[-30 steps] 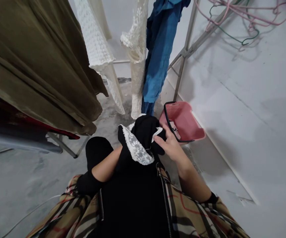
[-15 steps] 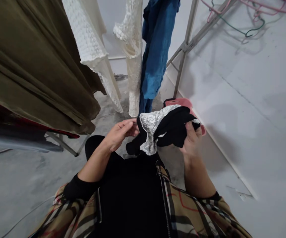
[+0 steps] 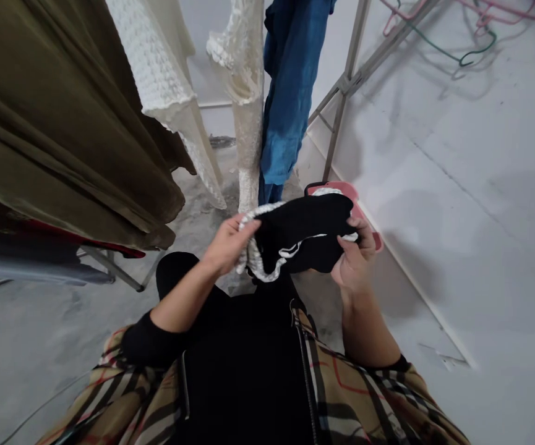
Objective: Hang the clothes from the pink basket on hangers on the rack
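Left hand point(image 3: 227, 244) and right hand point(image 3: 354, 258) clamp a black garment point(image 3: 316, 215); at its two o'clock, part-hidden, apparently a pink basket point(image 3: 349, 190).

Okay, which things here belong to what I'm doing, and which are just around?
In hand:
black cloth with white lace edging
left hand, pinching one end
right hand, gripping the other

Just around, it seems:
pink basket, partly hidden behind
olive cloth, hanging
white lacy garments, hanging
blue cloth, hanging
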`<state>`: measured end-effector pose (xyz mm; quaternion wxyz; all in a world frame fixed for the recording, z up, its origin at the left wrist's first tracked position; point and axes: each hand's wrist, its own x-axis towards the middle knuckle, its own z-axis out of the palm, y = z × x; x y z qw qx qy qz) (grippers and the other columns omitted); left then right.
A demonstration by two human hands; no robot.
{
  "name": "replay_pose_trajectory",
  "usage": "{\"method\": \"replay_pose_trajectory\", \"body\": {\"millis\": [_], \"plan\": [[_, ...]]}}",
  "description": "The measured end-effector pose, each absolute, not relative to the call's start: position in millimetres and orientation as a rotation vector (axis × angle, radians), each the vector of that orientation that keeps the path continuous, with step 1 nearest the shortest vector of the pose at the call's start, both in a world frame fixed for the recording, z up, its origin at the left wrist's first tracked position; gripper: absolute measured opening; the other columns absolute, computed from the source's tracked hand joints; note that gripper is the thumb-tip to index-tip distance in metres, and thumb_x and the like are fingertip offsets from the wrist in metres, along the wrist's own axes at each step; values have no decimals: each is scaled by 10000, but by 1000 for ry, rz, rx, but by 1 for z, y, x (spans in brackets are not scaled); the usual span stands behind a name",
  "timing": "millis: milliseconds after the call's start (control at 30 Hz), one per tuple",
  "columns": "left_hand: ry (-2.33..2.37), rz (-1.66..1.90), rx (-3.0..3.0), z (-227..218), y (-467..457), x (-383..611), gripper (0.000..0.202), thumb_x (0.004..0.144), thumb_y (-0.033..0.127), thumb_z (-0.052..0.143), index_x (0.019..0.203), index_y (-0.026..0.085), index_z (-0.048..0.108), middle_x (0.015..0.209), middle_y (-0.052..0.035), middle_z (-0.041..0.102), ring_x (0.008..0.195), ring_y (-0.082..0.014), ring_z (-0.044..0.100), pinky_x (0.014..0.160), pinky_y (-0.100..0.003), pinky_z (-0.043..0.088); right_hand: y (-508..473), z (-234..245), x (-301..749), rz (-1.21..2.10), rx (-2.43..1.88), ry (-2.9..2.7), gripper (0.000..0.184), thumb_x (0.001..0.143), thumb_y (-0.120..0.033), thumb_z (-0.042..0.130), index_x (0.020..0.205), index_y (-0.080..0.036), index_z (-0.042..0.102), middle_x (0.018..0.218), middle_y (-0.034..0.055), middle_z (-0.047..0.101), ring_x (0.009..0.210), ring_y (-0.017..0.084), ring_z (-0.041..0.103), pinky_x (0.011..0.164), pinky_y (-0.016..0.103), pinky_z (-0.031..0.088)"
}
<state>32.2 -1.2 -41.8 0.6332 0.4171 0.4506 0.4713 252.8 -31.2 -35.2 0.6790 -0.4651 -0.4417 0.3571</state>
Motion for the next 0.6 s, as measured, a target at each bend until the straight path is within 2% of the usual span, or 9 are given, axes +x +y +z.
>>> {"method": "replay_pose_trajectory", "body": {"millis": [100, 200, 333, 500, 600], "plan": [[985, 1234, 891, -4, 14, 9, 358, 712, 454, 762, 935, 197, 653, 757, -1, 698, 791, -184, 679, 719, -281, 544, -33, -34, 270, 860, -1075, -1342, 95, 744, -324, 662, 768, -237, 634, 1091, 61, 601, 1104, 258, 569, 957, 447, 460], [930, 1315, 924, 31, 21, -3, 361, 684, 431, 798, 910, 196, 644, 760, -4, 701, 934, -225, 676, 813, -315, 552, -31, -32, 280, 1108, -1011, -1768, 64, 804, -254, 621, 799, -221, 674, 1133, 77, 608, 1100, 236, 580, 960, 444, 461], [834, 1266, 1058, 55, 20, 0, 365, 729, 433, 775, 959, 180, 647, 816, -15, 710, 1043, -252, 642, 869, -346, 538, -20, -28, 272, 1137, -1037, -1918, 150, 864, -308, 614, 964, -218, 682, 1144, 85, 637, 1111, 210, 589, 1014, 430, 438], [780, 1228, 1133, 63, 18, 8, 311, 732, 414, 760, 895, 170, 657, 750, -18, 676, 966, -253, 678, 799, -343, 562, -10, -24, 235, 1119, -1019, -1823, 335, 875, -431, 612, 1138, -225, 634, 1122, 65, 658, 1016, 187, 620, 929, 357, 493], [831, 1248, 1136, 65, 15, 11, 264, 758, 381, 730, 896, 170, 652, 763, -27, 669, 955, -255, 681, 783, -343, 571, -14, -28, 206, 1022, -1001, -1781, 435, 843, -456, 646, 1204, -218, 596, 1176, 86, 637, 1060, 207, 608, 939, 366, 493]]}}
